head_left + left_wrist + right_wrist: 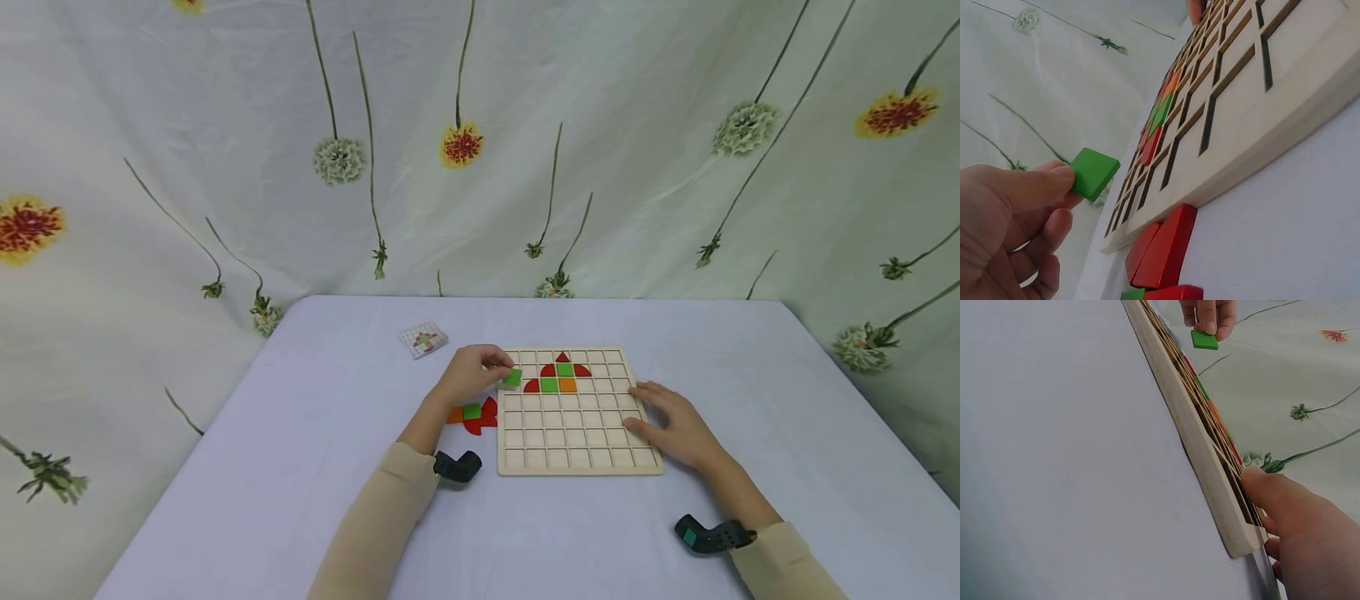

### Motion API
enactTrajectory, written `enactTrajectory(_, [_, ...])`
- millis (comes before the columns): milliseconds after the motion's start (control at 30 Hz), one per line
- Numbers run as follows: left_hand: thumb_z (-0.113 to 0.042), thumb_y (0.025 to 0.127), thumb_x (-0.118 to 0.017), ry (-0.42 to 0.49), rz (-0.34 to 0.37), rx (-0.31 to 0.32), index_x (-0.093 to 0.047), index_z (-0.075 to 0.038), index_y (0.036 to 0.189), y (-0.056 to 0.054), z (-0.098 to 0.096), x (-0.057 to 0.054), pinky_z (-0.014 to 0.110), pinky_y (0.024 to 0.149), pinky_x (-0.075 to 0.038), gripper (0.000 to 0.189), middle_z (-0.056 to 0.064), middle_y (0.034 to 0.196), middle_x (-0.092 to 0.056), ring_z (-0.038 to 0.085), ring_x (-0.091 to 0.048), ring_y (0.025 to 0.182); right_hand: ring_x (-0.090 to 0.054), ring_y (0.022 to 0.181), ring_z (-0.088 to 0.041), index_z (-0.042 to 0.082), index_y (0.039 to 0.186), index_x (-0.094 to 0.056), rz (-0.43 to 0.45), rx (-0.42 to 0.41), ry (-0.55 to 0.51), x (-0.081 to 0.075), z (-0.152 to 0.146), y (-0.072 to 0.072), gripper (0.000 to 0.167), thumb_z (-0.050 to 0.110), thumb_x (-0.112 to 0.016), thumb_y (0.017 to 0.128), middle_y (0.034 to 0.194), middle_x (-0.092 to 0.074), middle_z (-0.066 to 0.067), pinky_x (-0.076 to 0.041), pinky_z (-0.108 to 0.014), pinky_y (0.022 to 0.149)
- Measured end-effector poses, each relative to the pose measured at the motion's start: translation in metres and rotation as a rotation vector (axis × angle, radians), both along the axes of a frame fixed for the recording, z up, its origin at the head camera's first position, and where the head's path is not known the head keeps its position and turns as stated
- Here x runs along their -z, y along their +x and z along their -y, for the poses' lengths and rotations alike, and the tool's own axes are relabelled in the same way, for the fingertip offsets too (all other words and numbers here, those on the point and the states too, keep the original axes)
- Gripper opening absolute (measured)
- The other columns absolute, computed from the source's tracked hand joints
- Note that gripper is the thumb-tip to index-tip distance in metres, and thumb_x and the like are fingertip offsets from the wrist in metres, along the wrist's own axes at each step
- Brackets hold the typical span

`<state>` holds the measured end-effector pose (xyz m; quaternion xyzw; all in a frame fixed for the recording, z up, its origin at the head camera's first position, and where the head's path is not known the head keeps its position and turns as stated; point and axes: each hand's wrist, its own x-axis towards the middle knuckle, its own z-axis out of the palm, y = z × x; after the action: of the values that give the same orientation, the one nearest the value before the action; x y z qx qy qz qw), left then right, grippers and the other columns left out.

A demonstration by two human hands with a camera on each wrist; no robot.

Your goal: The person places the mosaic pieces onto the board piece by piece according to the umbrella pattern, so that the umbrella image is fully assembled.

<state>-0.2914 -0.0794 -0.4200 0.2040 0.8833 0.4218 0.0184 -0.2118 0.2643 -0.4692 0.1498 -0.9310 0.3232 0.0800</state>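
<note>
My left hand [474, 373] pinches a green square tile [1093, 173] between thumb and fingers. It holds the tile over the left edge of a wooden grid board [577, 437], tilted and apart from the cells in the left wrist view. Red, green and orange pieces, among them a green tile [565, 370], an orange tile [567, 385] and a red triangle [562, 357], lie in the board's upper rows. At the board's right side rests my right hand [678, 422], its thumb on the top and its loosely spread fingers along the edge, partly hidden in the right wrist view.
Left of the board lies a small group of loose pieces: red ones [489, 412], a green square [472, 412] and an orange piece [455, 415]. A card with a printed grid pattern [423, 339] is farther back. A white cloth [300, 500] covers the table; a flowered curtain [637, 167] hangs behind.
</note>
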Motion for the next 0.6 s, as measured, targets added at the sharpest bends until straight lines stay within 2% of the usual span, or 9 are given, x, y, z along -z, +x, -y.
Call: enactTrajectory(600, [-0.016, 0.092, -0.068, 0.009, -0.009, 0.060, -0.073, -0.013, 0.096, -0.001, -0.036, 0.002, 0.031, 0.078, -0.048, 0.007, -0.002, 0.094, -0.068, 0.017, -0.057, 0.087, -0.035, 0.133, -0.047, -0.001, 0.133, -0.057, -0.011, -0.008, -0.008, 0.002, -0.001, -0.001, 0.058, 0.033, -0.070, 0.089, 0.140, -0.048, -0.025, -0.025, -0.064, 0.105])
